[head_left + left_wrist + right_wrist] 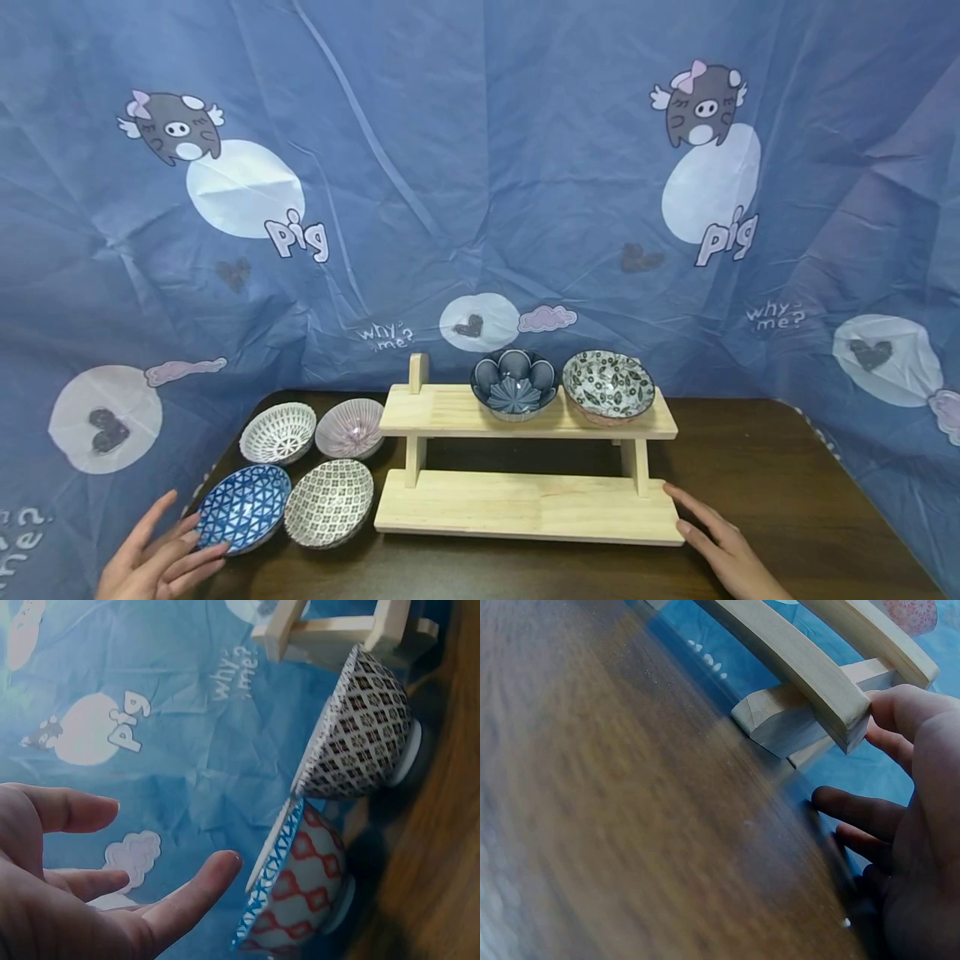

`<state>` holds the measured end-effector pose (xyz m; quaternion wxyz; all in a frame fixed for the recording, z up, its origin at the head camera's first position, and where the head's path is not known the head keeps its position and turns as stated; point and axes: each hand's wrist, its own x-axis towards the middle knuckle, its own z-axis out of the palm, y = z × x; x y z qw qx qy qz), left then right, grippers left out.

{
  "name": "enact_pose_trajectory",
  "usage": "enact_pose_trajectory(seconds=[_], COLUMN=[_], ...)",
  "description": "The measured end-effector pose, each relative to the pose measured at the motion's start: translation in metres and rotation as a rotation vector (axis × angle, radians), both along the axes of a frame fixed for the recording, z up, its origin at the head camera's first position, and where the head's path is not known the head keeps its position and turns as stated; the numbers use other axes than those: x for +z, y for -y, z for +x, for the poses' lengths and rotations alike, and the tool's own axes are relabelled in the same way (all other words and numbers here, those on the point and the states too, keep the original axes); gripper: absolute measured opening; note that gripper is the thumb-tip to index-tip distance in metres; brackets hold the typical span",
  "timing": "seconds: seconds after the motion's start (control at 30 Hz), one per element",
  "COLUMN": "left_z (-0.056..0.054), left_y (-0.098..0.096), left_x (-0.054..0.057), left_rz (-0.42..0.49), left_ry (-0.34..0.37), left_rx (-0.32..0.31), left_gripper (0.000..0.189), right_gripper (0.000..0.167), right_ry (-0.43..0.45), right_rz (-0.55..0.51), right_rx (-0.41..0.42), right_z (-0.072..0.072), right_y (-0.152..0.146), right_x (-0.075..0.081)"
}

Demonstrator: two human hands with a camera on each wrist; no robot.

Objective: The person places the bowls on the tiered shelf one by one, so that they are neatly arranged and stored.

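My left hand (161,554) is at the left, fingers spread, beside a blue-and-white bowl (243,508). In the left wrist view that bowl (296,881) shows a red pattern outside, with a fingertip close to its rim. A brown-and-cream patterned bowl (330,503) sits at its right. Behind them are a white patterned bowl (278,433) and a pinkish striped bowl (351,428). My right hand (723,546) touches the right end of a two-tier wooden rack (525,504) with thumb and forefinger; the other fingers extend below the board in the right wrist view.
On the rack's upper shelf stand a dark blue petal-patterned bowl (515,385) and a leaf-patterned bowl (608,387). The dark wooden table (795,492) extends to the right. A blue printed cloth (480,167) hangs behind and at both sides.
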<state>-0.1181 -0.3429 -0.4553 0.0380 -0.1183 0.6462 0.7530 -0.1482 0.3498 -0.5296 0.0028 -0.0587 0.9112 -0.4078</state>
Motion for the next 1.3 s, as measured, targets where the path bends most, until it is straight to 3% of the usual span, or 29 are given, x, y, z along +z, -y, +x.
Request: enact_pose_trajectory(seconds=[0.3,0.6,1.3], left_z=[-0.004,-0.009,-0.025], left_y=[-0.001,0.001,0.0], left_x=[0.003,-0.006,-0.019], left_rz=[-0.096,-0.125,-0.065], left_ry=[0.235,0.264,0.296], left_rx=[0.056,0.087,0.108], left_gripper=[0.087,0.09,0.094], right_gripper=[0.051,0.05,0.048], right_ry=[0.004,-0.008,-0.051], right_rz=[0.021,0.023,0.022], right_rx=[-0.013,-0.015,-0.012], right_z=[-0.001,-0.001,0.001], right_y=[-0.002,-0.001,0.0], right_x=[-0.001,-0.002,-0.001])
